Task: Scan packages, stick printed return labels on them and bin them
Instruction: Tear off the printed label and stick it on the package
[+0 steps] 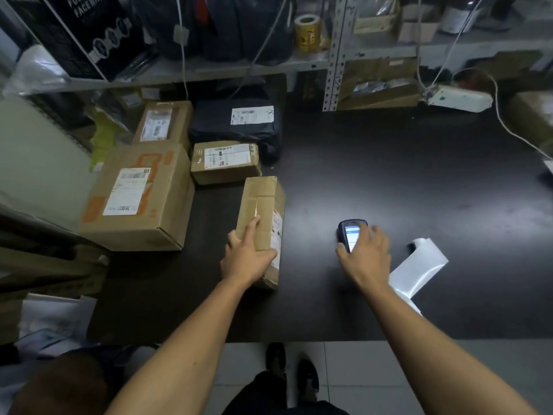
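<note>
1. Hands first: left hand [247,259] lies on the near end of a narrow cardboard box [263,226], fingers spread over its top and thumb wrapped round the near right corner, so it's gripping it.
2. Right hand [366,253] is clamped around a handheld scanner [350,232] with its screen lit, low over the black worktop [404,181]; can't tell if it touches.
3. That narrow box sits on the worktop at about 9 o'clock from the scanner, long side running away from the person.
4. Strip of white label paper [419,269] lies at roughly 4 o'clock from the scanner.
5. More parcels wait at 10–11 o'clock: big box with orange print [140,199], small taped box [224,161], black poly mailer [236,127], another box [163,122] behind.
6. Yellow label roll [306,32] up on the shelf at 12.
</note>
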